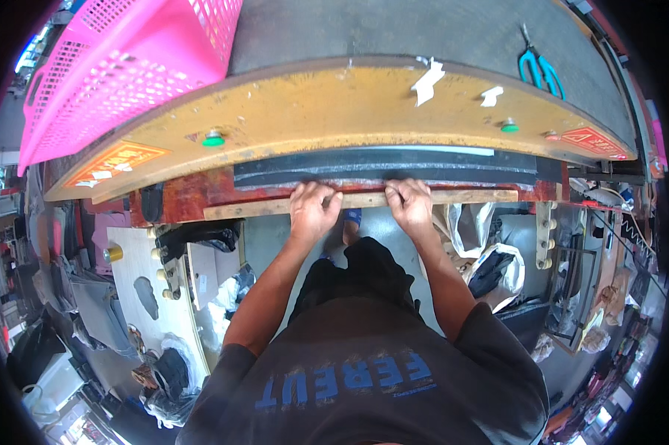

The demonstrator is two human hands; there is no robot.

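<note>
Black sheet material [334, 174] lies flat just beyond both hands, stretched sideways past each of them on a red bed [186, 189] and beneath the edge of a yellow beam [297, 104]. Left hand [314, 211] and right hand [411, 206] sit a little apart, each with fingers bent over a wooden strip [453, 197] and reaching toward the sheet's near edge; whether the fingertips pinch the sheet or only rest there, I cannot tell. Such spacing probably keeps the long edge level and even, with the strip serving as a rest or a straight guide for both wrists. Forearms come up from below on either side of the body, so the pressure is likely shared evenly. On the beam's face, one green button [213, 139] sits beyond and left of the left hand, another green button [509, 127] beyond and right of the right hand, perhaps set wide apart so that each hand has its own. Farther off, above the beam, a pink basket [149, 52] stands to the left and teal-handled snips [540, 70] lie to the right, presumably within arm's reach.
</note>
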